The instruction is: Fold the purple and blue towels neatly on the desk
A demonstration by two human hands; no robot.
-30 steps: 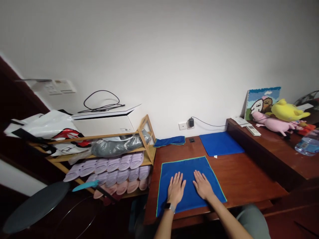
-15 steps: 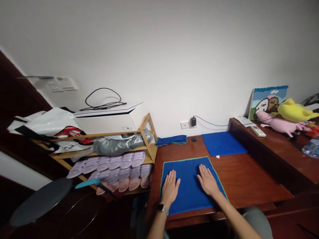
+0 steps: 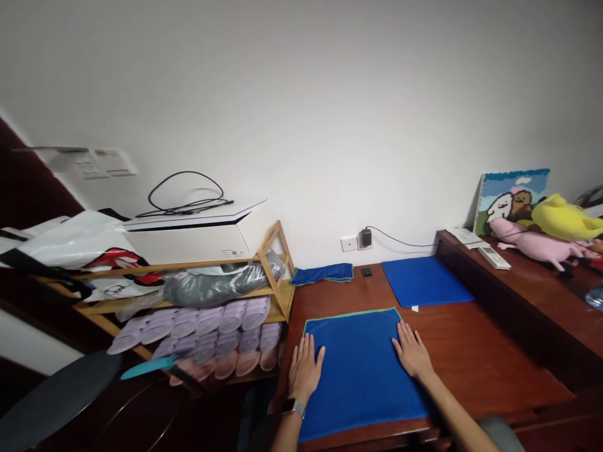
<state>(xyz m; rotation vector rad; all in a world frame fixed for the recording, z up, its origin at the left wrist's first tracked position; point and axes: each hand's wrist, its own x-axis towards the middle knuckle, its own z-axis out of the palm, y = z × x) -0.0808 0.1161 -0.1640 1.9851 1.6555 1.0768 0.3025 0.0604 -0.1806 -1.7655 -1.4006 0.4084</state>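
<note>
A blue cloth (image 3: pixel 360 370) with green edging lies spread flat on the brown wooden desk (image 3: pixel 475 351). My left hand (image 3: pixel 305 370) rests palm down along its left edge, fingers stretched out. On the right edge lies my right hand (image 3: pixel 412 349), also flat, its fingers slightly apart. Neither hand grips anything. Toward the wall sits a folded blue cloth (image 3: pixel 324 274) at the back left of the desk. A second flat blue cloth (image 3: pixel 426 280), with a small white tag, lies at the back right.
A wooden rack (image 3: pixel 277 282) with several slippers (image 3: pixel 207 319) and a white box (image 3: pixel 188 242) stands at left. On the raised ledge at right are a remote control (image 3: pixel 494 258), plush toys (image 3: pixel 541 242) and a picture (image 3: pixel 513 201). A black plug (image 3: pixel 366 236) sits in the wall socket.
Both hands have moved apart, the left outward to the cloth's left edge and the right outward to its right edge. The view has shifted slightly. The cloth still lies flat.
</note>
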